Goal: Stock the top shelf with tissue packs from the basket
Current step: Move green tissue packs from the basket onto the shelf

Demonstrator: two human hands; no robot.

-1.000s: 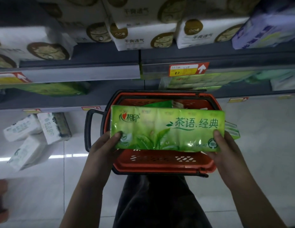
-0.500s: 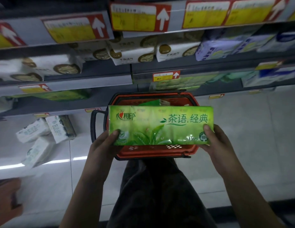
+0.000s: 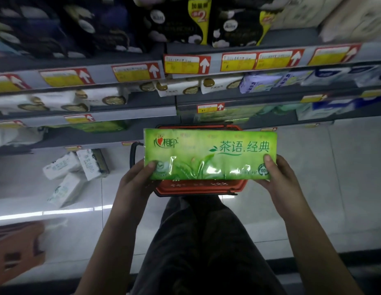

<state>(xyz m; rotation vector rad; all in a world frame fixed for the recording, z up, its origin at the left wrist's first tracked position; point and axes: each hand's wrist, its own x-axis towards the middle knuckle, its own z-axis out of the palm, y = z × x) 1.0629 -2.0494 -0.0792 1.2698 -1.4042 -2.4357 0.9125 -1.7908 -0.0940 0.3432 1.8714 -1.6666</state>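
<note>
Both hands hold 1 green tissue pack (image 3: 209,154) level in front of the shelving, its printed face toward the camera. The left hand (image 3: 136,182) grips the pack's left end, thumb (image 3: 152,165) pressed on the front and fingers curled behind it out of sight. The right hand (image 3: 280,177) grips the right end the same way, thumb (image 3: 267,159) on the front. The pack is in the air over the red basket (image 3: 200,188) and hides most of it; only the basket's near rim and black handle (image 3: 132,155) show. The uppermost shelf in view (image 3: 291,39) carries dark packs (image 3: 179,20) with a yellow panel. The shelves below hold white and blue packs behind yellow price labels (image 3: 186,64). 3 white packs (image 3: 74,169) lie on the pale floor (image 3: 334,188) to the left. The person's dark trousers (image 3: 202,241) fill the bottom centre.
</note>
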